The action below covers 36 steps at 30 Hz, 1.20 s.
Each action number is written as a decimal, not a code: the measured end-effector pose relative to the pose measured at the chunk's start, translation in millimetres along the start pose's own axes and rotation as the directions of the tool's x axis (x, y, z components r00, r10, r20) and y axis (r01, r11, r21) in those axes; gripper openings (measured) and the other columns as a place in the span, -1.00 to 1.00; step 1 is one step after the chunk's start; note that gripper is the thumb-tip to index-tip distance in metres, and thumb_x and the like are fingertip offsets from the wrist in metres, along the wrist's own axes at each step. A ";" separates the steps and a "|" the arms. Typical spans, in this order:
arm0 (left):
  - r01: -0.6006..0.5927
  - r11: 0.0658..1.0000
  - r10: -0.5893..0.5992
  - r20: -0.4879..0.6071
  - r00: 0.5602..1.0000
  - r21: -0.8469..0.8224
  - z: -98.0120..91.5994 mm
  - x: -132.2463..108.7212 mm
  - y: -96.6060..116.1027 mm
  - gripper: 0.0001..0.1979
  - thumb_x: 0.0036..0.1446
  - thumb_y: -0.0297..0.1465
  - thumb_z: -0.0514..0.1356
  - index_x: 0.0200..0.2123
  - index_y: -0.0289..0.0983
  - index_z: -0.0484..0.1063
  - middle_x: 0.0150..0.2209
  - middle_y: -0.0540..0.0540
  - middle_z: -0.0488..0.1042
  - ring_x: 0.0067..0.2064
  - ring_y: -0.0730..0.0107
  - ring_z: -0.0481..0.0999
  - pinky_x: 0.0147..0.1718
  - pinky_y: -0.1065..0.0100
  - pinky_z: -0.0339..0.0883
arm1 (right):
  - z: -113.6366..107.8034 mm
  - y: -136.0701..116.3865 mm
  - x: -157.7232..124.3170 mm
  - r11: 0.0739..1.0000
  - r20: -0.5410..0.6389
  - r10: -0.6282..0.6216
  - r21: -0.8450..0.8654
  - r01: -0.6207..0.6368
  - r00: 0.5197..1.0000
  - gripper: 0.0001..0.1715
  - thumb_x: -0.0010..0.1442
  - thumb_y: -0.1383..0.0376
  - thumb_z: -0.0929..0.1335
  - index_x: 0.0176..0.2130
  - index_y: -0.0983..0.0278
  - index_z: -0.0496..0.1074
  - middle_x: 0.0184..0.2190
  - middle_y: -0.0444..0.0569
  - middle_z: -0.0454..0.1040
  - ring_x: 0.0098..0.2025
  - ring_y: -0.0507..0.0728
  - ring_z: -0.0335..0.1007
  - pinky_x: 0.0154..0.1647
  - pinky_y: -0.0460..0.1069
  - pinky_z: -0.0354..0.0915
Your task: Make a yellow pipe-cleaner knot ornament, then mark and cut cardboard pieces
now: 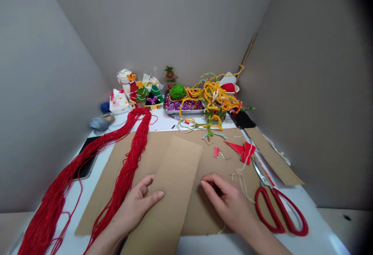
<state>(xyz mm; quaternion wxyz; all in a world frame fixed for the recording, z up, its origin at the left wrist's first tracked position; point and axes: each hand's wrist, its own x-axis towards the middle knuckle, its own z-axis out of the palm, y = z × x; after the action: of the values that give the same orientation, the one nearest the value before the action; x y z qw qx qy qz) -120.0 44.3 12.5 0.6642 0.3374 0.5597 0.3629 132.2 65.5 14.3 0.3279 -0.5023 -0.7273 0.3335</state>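
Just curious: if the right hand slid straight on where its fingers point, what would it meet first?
Probably the side edge of the cardboard strip, just ahead of the right hand, whose fingers point up-left. The left hand rests on that strip.

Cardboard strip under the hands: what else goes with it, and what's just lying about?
In hand: cardboard strip, with the left hand flat on it and the right hand at its edge; cardboard sheet beneath.
Lying about: red yarn, scissors, red paper scraps, orange yarn tangle, green yarn ball, bead tray.
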 end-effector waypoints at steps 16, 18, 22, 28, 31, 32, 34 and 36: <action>0.021 0.997 -0.020 -0.024 1.000 0.068 0.7 -0.7 -2.3 -0.51 -0.05 -0.23 0.33 -0.04 -0.21 0.32 0.05 -0.16 0.45 0.03 0.12 0.47 -0.14 0.29 0.44 | -1.1 -3.5 -1.7 0.999 -0.018 -0.037 0.005 0.038 0.999 -0.84 0.27 0.28 0.24 -0.33 0.23 0.36 -0.44 -0.14 0.44 -0.39 0.02 0.34 -0.33 -0.12 0.19; 0.019 0.997 -0.015 -0.047 0.999 0.080 1.3 -1.1 -2.1 -0.50 -0.07 -0.22 0.34 -0.04 -0.20 0.33 0.06 -0.16 0.45 0.02 0.13 0.48 -0.15 0.31 0.44 | -4.3 -4.1 -2.5 0.999 -0.050 -0.036 -0.015 0.035 0.998 -0.84 0.27 0.28 0.24 -0.33 0.23 0.36 -0.45 -0.15 0.44 -0.40 0.02 0.33 -0.33 -0.11 0.19; 0.022 0.997 -0.014 -0.095 0.995 0.078 0.8 -1.0 -3.4 -0.40 -0.11 -0.22 0.36 0.00 -0.23 0.30 0.12 -0.22 0.38 0.08 0.06 0.42 -0.14 0.28 0.45 | -19.9 -2.3 -15.2 0.994 -0.145 -0.053 -0.098 0.039 0.988 -0.84 0.27 0.28 0.23 -0.32 0.23 0.35 -0.45 -0.12 0.44 -0.41 0.03 0.34 -0.35 -0.11 0.20; 0.056 0.994 -0.046 -0.101 0.994 0.095 3.6 -3.3 -1.4 -0.33 -0.14 -0.17 0.36 0.04 -0.22 0.24 0.10 -0.24 0.40 0.02 0.05 0.48 -0.20 0.26 0.47 | -61.0 21.6 -61.6 0.943 -0.324 0.054 -0.295 -0.155 0.945 -0.83 0.25 0.19 0.25 -0.29 0.20 0.38 -0.40 -0.10 0.46 -0.43 0.05 0.34 -0.36 -0.08 0.22; 0.052 0.991 -0.043 -0.074 0.996 0.123 5.3 -4.4 1.0 -0.33 -0.15 -0.12 0.35 0.02 -0.22 0.26 0.07 -0.22 0.44 -0.02 0.08 0.51 -0.23 0.32 0.48 | -78.7 40.5 -81.1 0.878 -0.350 0.194 -0.354 -0.321 0.916 -0.77 0.25 0.13 0.23 -0.24 0.18 0.38 -0.29 -0.06 0.47 -0.34 0.09 0.39 -0.29 -0.05 0.25; 0.052 0.990 -0.041 -0.084 0.996 0.132 5.4 -4.3 1.4 -0.31 -0.16 -0.12 0.36 0.03 -0.22 0.25 0.07 -0.23 0.44 -0.02 0.09 0.51 -0.24 0.33 0.48 | -82.9 46.8 -85.3 0.854 -0.352 0.221 -0.380 -0.355 0.909 -0.75 0.25 0.11 0.22 -0.21 0.18 0.38 -0.24 -0.05 0.47 -0.30 0.11 0.40 -0.27 -0.03 0.26; 0.061 0.987 -0.044 -0.115 0.992 0.149 5.2 -3.5 1.9 -0.27 -0.17 -0.11 0.36 0.06 -0.22 0.23 0.08 -0.25 0.42 -0.03 0.09 0.52 -0.26 0.34 0.49 | -88.1 57.3 -89.9 0.816 -0.345 0.256 -0.425 -0.393 0.903 -0.70 0.23 0.08 0.22 -0.17 0.18 0.38 -0.19 -0.01 0.46 -0.24 0.14 0.41 -0.22 0.00 0.27; 0.079 0.984 -0.056 -0.143 0.988 0.159 5.5 -2.5 2.7 -0.23 -0.18 -0.11 0.37 0.09 -0.22 0.19 0.09 -0.26 0.40 -0.06 0.10 0.54 -0.28 0.34 0.49 | -89.8 63.5 -90.4 0.784 -0.324 0.291 -0.458 -0.419 0.900 -0.66 0.22 0.06 0.21 -0.14 0.19 0.38 -0.17 0.02 0.44 -0.20 0.17 0.40 -0.19 0.03 0.27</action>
<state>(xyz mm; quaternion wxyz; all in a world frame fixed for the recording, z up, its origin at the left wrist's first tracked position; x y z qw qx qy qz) -115.1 43.4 16.9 0.6058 0.3461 0.6434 0.3150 262.9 11.0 0.3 0.1958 -0.7360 -0.6369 0.1197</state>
